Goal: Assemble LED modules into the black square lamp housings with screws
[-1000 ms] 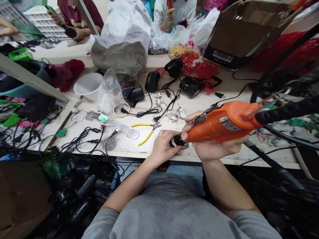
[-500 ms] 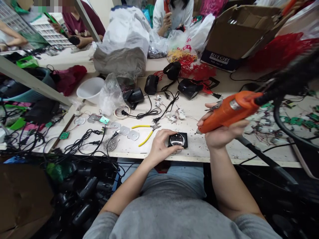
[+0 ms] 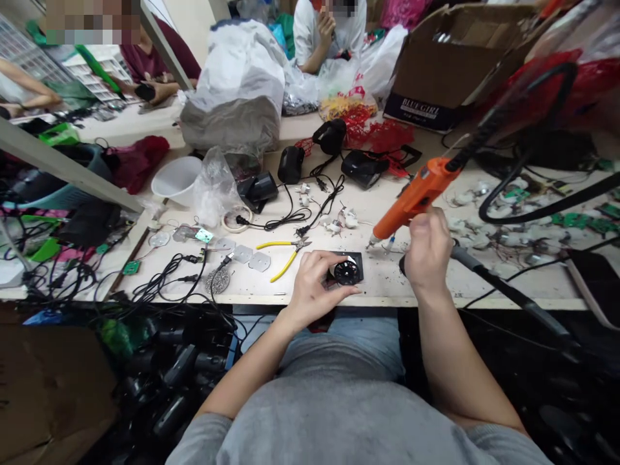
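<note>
My left hand [image 3: 314, 281] grips a small round black part [image 3: 347, 272] between thumb and fingers. A flat black square piece [image 3: 357, 259] lies close beneath it near the table's front edge. To the right, my right hand [image 3: 429, 252] is curled closed; a dark end pokes out at its left side, but what it holds is mostly hidden. Just above that fist, an orange electric screwdriver [image 3: 411, 197] slants tip-down from its black cord. A grey-black rod [image 3: 504, 287] runs from beside the fist towards the lower right.
Yellow-handled pliers [image 3: 285, 255], metal plates [image 3: 260, 261] and a wire-wool ball [image 3: 217, 280] lie left of my hands. Black lamp-like housings [image 3: 362, 168] with cables sit behind. White motors and green boards [image 3: 576, 226] crowd the right. Two people work opposite, near a cardboard box [image 3: 450, 71].
The orange screwdriver has come off my right palm and tilted steeper, while that hand has closed. In my left hand, the part has turned from a shiny face to a black face.
</note>
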`<state>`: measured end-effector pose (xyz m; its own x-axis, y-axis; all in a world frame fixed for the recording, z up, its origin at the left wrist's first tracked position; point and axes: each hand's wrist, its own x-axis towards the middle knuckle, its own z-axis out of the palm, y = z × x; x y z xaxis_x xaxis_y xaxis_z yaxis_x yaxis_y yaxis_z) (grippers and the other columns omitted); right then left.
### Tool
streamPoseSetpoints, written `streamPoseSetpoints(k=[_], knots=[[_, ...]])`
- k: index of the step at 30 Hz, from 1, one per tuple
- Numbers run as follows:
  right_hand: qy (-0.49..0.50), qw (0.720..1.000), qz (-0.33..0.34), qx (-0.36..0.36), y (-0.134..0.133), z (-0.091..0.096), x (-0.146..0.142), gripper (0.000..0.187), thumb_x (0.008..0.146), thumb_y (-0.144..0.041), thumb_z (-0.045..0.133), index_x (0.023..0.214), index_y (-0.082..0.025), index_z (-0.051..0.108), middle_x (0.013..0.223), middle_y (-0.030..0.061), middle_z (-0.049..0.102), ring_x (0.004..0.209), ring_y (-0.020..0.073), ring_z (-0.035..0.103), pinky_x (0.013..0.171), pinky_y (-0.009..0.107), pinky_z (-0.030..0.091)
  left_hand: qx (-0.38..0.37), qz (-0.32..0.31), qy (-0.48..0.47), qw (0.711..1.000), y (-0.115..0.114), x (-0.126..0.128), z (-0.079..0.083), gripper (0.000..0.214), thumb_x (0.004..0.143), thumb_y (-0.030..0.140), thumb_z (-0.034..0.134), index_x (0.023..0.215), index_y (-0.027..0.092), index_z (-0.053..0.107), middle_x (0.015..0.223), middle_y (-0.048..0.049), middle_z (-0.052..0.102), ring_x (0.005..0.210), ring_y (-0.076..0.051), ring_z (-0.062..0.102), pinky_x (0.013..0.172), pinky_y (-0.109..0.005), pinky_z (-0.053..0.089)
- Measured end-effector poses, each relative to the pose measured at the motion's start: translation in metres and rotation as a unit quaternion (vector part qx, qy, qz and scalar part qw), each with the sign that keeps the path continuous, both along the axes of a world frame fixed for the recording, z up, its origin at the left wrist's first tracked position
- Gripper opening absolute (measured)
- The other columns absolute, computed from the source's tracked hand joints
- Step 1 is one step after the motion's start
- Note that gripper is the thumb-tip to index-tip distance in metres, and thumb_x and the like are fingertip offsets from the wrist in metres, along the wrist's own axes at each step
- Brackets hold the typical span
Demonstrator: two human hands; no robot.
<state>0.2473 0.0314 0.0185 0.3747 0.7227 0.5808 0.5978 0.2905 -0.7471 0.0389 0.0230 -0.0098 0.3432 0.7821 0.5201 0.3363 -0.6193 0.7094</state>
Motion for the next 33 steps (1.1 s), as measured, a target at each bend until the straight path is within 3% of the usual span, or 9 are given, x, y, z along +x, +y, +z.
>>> streamPoseSetpoints(k=[2,5,9,13,16,20,24,29,33], knots=[[-0.011,0.999,-0.029,-0.008,-0.032,-0.002,-0.002,0.041,0.094,-0.044,0.061,0.127,-0.020,0.063,0.110,0.0111,0.065,0.099,0.0239,0.068,0.087,0.042,0.057,-0.023,-0.062,-0.001,0.998,-0.014,0.001,0.010,0.055,0.074,0.050,0.083,0.117,0.020,0.067,0.103,-0.0076,0.069,0.094,-0.020,0.064,0.079,-0.034,0.053],[-0.025,0.994,-0.015,-0.101,-0.088,-0.021,0.001,0.012,0.089,-0.032,0.067,0.097,-0.023,0.072,0.087,0.0043,0.070,0.072,0.0166,0.066,0.069,0.032,0.055,-0.101,-0.211,0.011,0.972,-0.033,0.004,0.006,0.056,0.076,0.050,0.082,0.120,0.019,0.066,0.099,-0.0062,0.070,0.086,-0.017,0.065,0.072,-0.029,0.054],[0.046,0.931,0.045,-0.360,-0.158,-0.077,0.013,0.021,0.087,-0.038,0.063,0.077,-0.021,0.071,0.068,0.0027,0.070,0.059,0.0165,0.064,0.056,0.029,0.049,-0.203,-0.310,0.080,0.925,-0.047,0.014,-0.045,0.050,0.077,0.049,0.081,0.116,0.019,0.068,0.098,-0.0064,0.071,0.089,-0.019,0.068,0.081,-0.032,0.056],[0.079,0.892,0.097,-0.435,-0.203,-0.121,0.010,0.025,0.084,-0.040,0.064,0.070,-0.022,0.073,0.068,0.0032,0.072,0.059,0.0176,0.066,0.056,0.029,0.048,-0.265,-0.309,0.129,0.904,-0.048,0.033,-0.105,0.051,0.074,0.045,0.085,0.115,0.018,0.069,0.111,-0.0096,0.072,0.101,-0.024,0.070,0.093,-0.038,0.055],[0.102,0.868,0.149,-0.462,-0.212,-0.133,-0.003,0.014,0.081,-0.036,0.070,0.079,-0.024,0.075,0.076,0.0017,0.073,0.066,0.0170,0.068,0.064,0.029,0.052,-0.269,-0.325,0.156,0.893,-0.046,0.051,-0.132,0.051,0.074,0.040,0.086,0.118,0.021,0.069,0.118,-0.0092,0.071,0.109,-0.026,0.069,0.098,-0.040,0.054],[0.117,0.858,0.152,-0.477,-0.207,-0.143,-0.011,0.020,0.074,-0.033,0.077,0.089,-0.021,0.073,0.088,0.0036,0.069,0.069,0.0160,0.063,0.068,0.031,0.051,-0.246,-0.329,0.186,0.893,-0.048,0.067,-0.148,0.049,0.075,0.034,0.085,0.120,0.022,0.069,0.125,-0.0095,0.068,0.116,-0.027,0.066,0.101,-0.041,0.053],[0.148,0.840,0.179,-0.490,-0.205,-0.148,-0.009,0.021,0.082,-0.038,0.069,0.072,-0.020,0.063,0.069,-0.0012,0.061,0.060,0.0131,0.057,0.059,0.026,0.046,-0.244,-0.302,0.228,0.893,-0.052,0.068,-0.155,0.051,0.077,0.036,0.084,0.124,0.026,0.068,0.128,-0.0072,0.067,0.112,-0.025,0.067,0.097,-0.040,0.055],[0.168,0.833,0.196,-0.490,-0.211,-0.143,0.001,0.031,0.093,-0.044,0.052,0.075,-0.020,0.058,0.062,-0.0032,0.056,0.055,0.0119,0.052,0.051,0.023,0.040,-0.250,-0.278,0.247,0.894,-0.054,0.062,-0.156,0.054,0.076,0.041,0.084,0.126,0.028,0.068,0.123,-0.0058,0.069,0.106,-0.024,0.067,0.095,-0.038,0.055],[0.120,0.850,0.167,-0.484,-0.212,-0.137,0.010,0.021,0.082,-0.040,0.066,0.073,-0.021,0.064,0.057,-0.0035,0.054,0.051,0.0135,0.050,0.050,0.026,0.038,-0.217,-0.295,0.234,0.901,-0.057,0.058,-0.153,0.053,0.073,0.042,0.086,0.122,0.030,0.072,0.130,-0.0073,0.063,0.114,-0.025,0.063,0.098,-0.038,0.054]])
